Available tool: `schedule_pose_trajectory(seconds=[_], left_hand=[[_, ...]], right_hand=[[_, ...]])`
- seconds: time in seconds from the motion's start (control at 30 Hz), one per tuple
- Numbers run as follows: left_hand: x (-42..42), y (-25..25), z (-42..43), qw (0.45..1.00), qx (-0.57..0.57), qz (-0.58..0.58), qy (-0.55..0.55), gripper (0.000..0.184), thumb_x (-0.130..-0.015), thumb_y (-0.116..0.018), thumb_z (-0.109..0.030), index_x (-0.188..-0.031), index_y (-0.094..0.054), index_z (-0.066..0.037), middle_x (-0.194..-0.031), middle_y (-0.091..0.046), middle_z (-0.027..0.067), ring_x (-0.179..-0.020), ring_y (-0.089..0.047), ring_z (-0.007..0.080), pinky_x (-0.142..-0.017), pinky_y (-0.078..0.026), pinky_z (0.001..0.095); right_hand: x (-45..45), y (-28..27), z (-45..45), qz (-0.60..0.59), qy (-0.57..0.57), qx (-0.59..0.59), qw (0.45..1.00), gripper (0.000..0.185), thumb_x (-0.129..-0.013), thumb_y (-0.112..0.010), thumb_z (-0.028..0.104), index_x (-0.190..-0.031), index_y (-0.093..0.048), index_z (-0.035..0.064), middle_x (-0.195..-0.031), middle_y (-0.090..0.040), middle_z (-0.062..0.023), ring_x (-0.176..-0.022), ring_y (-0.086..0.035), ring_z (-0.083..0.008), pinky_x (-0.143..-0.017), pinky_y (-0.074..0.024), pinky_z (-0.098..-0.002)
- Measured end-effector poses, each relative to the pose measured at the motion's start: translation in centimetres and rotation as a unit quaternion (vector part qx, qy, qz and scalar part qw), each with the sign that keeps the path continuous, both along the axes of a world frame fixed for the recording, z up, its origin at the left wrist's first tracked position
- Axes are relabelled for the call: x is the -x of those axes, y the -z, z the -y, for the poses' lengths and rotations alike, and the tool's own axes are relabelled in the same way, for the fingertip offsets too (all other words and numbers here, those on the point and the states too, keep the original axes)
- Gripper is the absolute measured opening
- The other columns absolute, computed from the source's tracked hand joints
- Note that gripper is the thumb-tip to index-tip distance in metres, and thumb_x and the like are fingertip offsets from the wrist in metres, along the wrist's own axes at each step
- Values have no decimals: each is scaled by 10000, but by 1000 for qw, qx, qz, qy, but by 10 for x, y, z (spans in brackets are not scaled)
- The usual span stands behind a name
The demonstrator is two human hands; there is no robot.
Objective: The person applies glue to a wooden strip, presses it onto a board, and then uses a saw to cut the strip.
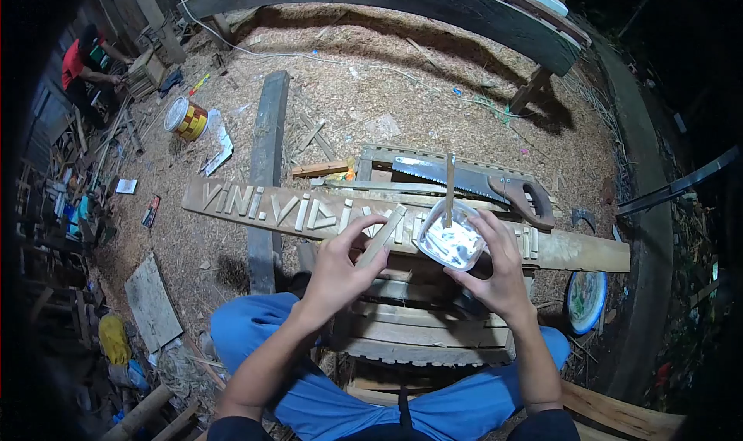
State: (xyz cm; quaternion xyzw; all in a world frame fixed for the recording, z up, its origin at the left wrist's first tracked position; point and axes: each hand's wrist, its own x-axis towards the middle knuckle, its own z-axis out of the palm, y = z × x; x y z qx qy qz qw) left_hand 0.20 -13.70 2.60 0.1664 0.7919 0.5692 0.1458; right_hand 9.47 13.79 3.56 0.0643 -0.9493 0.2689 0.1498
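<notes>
My left hand (346, 261) pinches a small flat wooden strip (381, 238) between thumb and fingers, above a long board (580, 254). Raised wooden letters (296, 213) run along that board, the left ones reading "VINI.VICI". Held in my right hand (499, 269) is a clear square tub (451, 244) with whitish, shiny contents. A thin stick (450, 182) stands up out of the tub. The tub and both hands hide some of the letters.
Behind the board lies a handsaw (457, 179) on a wooden frame. A dark beam (268, 131) runs under the board at left. A bucket (186, 119) stands farther back. Another person (83, 73) bends over at the upper left. A round blue-rimmed basin (587, 302) sits at right.
</notes>
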Motion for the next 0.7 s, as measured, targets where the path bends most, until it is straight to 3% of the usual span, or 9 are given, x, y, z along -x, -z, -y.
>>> schedule_pose_trajectory(seconds=[0.07,0.17,0.27,0.43,0.6,0.7], left_hand=[[5,-9,-5,1000,11,-25,-6,417,-925,-749,-90,-1334,-670,-79,-799,-713,18,-694,-624,47,-619,-500,252],[17,-1,-8,995,18,-92,-41,425,-914,-735,-170,-1329,-675,-101,-853,-748,189,-701,-743,272,-664,-575,376],[26,-9,-3,997,44,-36,-56,423,-910,-736,-166,-1324,-677,-104,-868,-753,191,-682,-733,296,-667,-572,400],[41,-5,6,990,42,-72,-114,404,-912,-741,-151,-1310,-687,-106,-830,-737,185,-665,-724,305,-640,-563,409],[53,-10,7,987,54,-62,-141,395,-917,-736,-156,-1306,-689,-110,-830,-732,197,-677,-722,337,-656,-563,440],[57,-8,4,986,66,-63,-138,391,-923,-731,-174,-1307,-687,-114,-845,-738,203,-721,-737,370,-679,-569,456]], right_hand=[[9,1,1,-3,3,-1,1000,870,-724,-923,236,-1485,-528,87,-1533,-491,-218,-1379,-487,-434,-1170,-396,-519],[37,-3,2,7,-10,-15,1000,787,-745,-909,235,-1420,-541,70,-1507,-503,-236,-1378,-486,-439,-1166,-398,-520],[73,-5,9,36,-12,34,999,783,-711,-911,214,-1378,-534,56,-1517,-510,-228,-1388,-504,-425,-1170,-400,-515],[139,7,26,59,-35,40,997,898,-725,-887,203,-1464,-398,60,-1340,-580,-219,-1307,-550,-411,-1139,-419,-496],[167,27,48,76,-81,39,993,884,-743,-904,232,-1461,-414,73,-1351,-581,-199,-1318,-545,-392,-1142,-391,-490],[170,29,48,136,-93,25,986,873,-766,-910,342,-1443,-451,38,-1485,-501,-230,-1410,-469,-423,-1158,-366,-515]])
